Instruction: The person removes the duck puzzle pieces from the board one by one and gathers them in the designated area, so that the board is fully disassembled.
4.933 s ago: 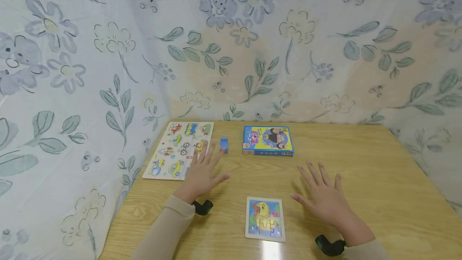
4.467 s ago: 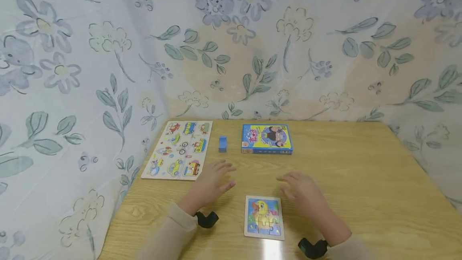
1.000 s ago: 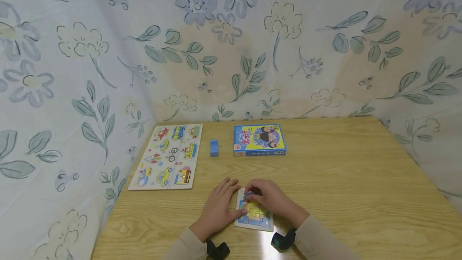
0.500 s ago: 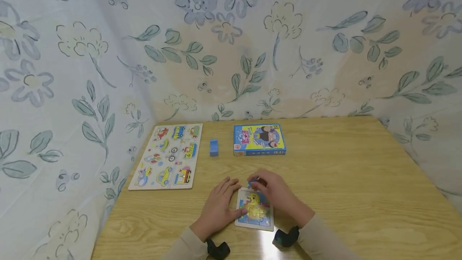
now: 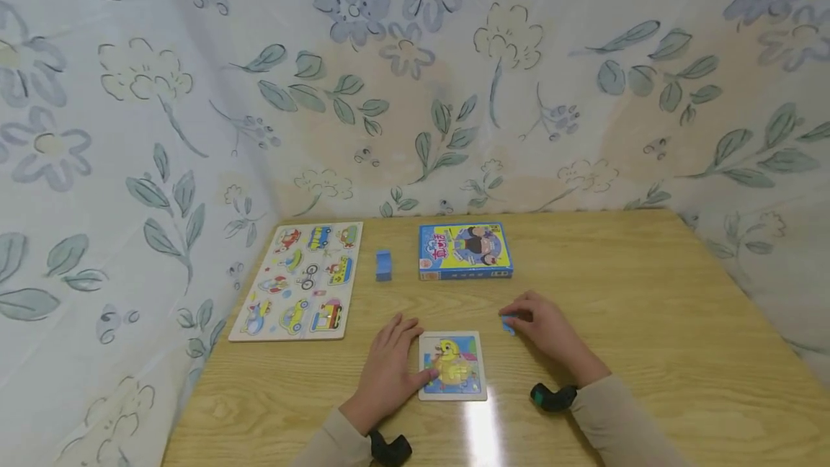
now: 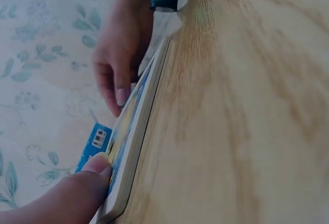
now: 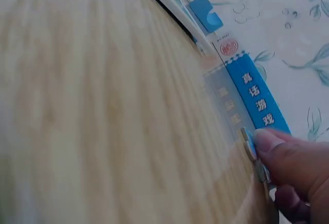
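Observation:
A small duck jigsaw puzzle [image 5: 454,366] in a pale tray lies near the front of the table. My left hand [image 5: 389,377] rests along its left side, fingers straight, with the thumb [image 6: 85,183] pressing on the tray's edge. To the right of the tray, my right hand [image 5: 547,326] pinches a blue puzzle piece [image 5: 508,324] between thumb and fingers, just at the tabletop. In the right wrist view the puzzle piece [image 7: 250,144] stands on edge under the thumb. Part of the piece is hidden by the fingers.
A wooden vehicle puzzle board [image 5: 298,279] lies at the back left. Beside it stands a small blue block [image 5: 384,265], then a blue and yellow card game box [image 5: 465,251]. Floral cloth [image 5: 454,128] hangs behind and to the left of the table [image 5: 616,272].
My right hand has lifted the blue puzzle piece out of the tray's upper part and carried it right, off the tray. My left hand has stayed at the tray's left side.

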Demonstrator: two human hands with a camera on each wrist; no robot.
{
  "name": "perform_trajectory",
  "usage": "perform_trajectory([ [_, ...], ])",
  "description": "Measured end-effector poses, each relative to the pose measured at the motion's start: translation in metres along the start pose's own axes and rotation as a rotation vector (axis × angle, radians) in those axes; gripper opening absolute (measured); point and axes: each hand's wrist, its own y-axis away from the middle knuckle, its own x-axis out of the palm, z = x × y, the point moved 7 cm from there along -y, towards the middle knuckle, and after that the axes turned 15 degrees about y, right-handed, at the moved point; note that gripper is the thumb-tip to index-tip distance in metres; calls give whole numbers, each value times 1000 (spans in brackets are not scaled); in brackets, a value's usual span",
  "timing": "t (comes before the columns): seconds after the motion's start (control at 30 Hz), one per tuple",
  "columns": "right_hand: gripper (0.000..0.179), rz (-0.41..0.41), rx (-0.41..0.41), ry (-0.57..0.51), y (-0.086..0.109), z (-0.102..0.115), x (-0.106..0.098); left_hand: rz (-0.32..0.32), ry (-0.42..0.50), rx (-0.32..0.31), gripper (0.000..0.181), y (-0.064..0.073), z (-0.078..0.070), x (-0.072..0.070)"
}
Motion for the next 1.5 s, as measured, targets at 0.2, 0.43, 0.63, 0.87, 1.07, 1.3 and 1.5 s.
perform_trajectory([
  [0.2,16,-135,-45,90,-4,20,-5,-3,12,1,75,-1,-1,-5],
  [0.43,19,6,-268,45,6,105,24,16,9,2,74,0,-1,-4],
  [0.63,24,128,-335,188,17,128,49,15,16,46,74,2,-5,0],
  [0.87,16,28,-347,169,12,123,56,33,-21,1,75,1,2,1],
  [1.07,20,-6,-334,131,9,116,52,35,2,5,76,0,2,0],
  [1.3,31,-182,-373,176,9,105,37,4,16,62,75,-2,-3,3],
  [1.5,35,-483,-409,245,12,71,-15,14,6,33,74,0,-1,0],
])
